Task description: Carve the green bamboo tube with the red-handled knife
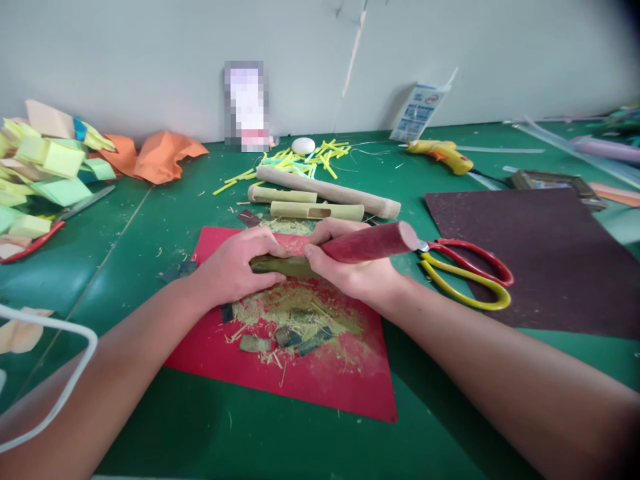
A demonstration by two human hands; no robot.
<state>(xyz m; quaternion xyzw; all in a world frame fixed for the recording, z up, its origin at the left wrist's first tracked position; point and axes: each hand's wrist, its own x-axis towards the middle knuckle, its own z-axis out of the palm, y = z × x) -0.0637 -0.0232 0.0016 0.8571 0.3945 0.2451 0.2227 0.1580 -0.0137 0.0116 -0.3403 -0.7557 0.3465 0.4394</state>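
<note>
My left hand [243, 263] is closed around the left end of a green bamboo piece [293, 267], which lies crosswise above a red sheet [350, 393]. In my right hand [355, 270] is a tool with a thick red wooden handle [370, 243]; its working end is hidden by my fingers at the bamboo's right end. Pale bamboo shavings [300, 307] and several dark green chips [315, 341] are scattered on the sheet below. Just beyond lie two cut bamboo tubes, the nearer tube [295, 211] with a slot in its side, and a round wooden stick [330, 191].
Scissors [470, 273] with red and yellow handles lie beside my right wrist, partly on a dark brown sheet [540, 260]. A yellow glue gun [440, 155] sits behind. Yellow-green strips [325, 159] and a blurred upright phone [247, 107] stand near the wall; folded papers [55, 160] crowd the left.
</note>
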